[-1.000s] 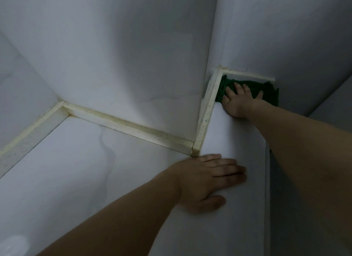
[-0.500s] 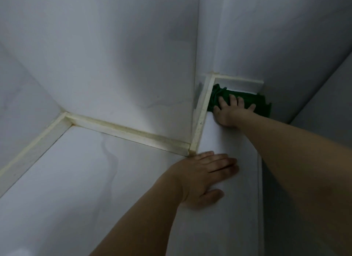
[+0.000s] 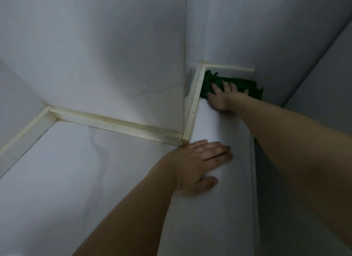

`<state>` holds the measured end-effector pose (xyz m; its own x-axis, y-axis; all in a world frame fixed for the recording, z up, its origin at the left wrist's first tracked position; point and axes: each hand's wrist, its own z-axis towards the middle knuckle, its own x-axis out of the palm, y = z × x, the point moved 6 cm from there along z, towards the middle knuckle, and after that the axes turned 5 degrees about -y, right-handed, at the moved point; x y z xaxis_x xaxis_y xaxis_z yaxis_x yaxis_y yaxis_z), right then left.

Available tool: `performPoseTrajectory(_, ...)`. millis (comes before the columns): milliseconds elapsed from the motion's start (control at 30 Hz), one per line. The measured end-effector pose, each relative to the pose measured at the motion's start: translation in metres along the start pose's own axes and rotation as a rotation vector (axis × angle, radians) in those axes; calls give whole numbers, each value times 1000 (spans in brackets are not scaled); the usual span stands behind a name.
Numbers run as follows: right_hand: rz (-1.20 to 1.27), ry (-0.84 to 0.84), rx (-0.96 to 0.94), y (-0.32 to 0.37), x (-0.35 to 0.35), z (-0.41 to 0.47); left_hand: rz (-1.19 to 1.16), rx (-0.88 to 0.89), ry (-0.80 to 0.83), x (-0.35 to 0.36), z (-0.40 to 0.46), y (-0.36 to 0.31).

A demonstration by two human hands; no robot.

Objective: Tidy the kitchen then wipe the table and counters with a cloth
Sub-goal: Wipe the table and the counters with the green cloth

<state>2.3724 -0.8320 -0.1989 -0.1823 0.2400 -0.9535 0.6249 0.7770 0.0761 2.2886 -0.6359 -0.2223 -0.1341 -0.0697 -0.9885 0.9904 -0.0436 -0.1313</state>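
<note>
Right hand (image 3: 224, 98) lies flat, fingers spread, pressing the green cloth (image 3: 236, 85) into the far counter (image 3: 219, 208) corner; left hand (image 3: 198, 166) nearer, fingers straight and together, palm down on the counter

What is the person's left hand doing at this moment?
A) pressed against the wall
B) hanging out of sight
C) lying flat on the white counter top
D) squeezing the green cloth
C: the left hand lies palm down, fingers straight, on the white stone counter top, while the right hand presses the crumpled green cloth in the far corner.
</note>
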Motion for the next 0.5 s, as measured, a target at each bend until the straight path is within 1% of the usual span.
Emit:
performPoseTrajectory(100,18,16,-9,-1,7,-26,53,-22,45,-5,-1,-6)
performPoseTrajectory(200,26,30,-10,2,17,-57,89,-83,52,-17,-9,-18)
performPoseTrajectory(267,33,56,-12,4,24,-79,138,-138,83,-30,-29,-22)
performPoseTrajectory(367,34,70,-9,8,35,-108,179,-327,134,-50,-73,-16)
performPoseTrajectory(433,35,79,-1,12,42,-131,158,-505,203,-60,-106,-10)
performPoseTrajectory(500,36,92,-6,19,48,-157,132,-651,227,-66,-133,-10)
